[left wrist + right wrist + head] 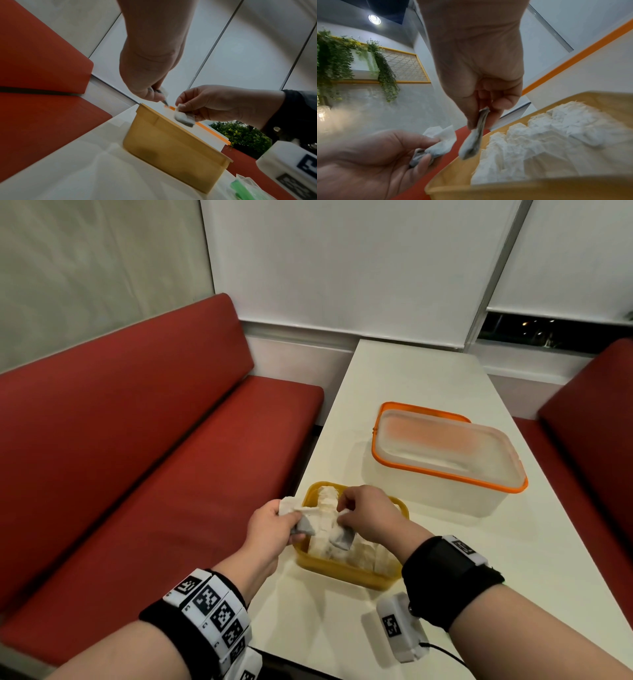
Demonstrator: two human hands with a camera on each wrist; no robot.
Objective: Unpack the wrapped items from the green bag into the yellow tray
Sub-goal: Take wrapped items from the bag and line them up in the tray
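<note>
Fingers [294, 517] of the left hand [270, 529] pinch one grey-tipped white paper-wrapped item [301, 520]; fingers of the right hand [370, 517] pinch a second such item [337, 537] above the rectangular yellow plastic tray [346, 571], which holds more white wrapped bundles [547, 138]. At two o'clock from the tray on the white table [513, 559] stands a clear orange-rimmed lidded box [445, 457]. Something green [240, 189], perhaps the bag, lies blurred by the tray's near corner.
</note>
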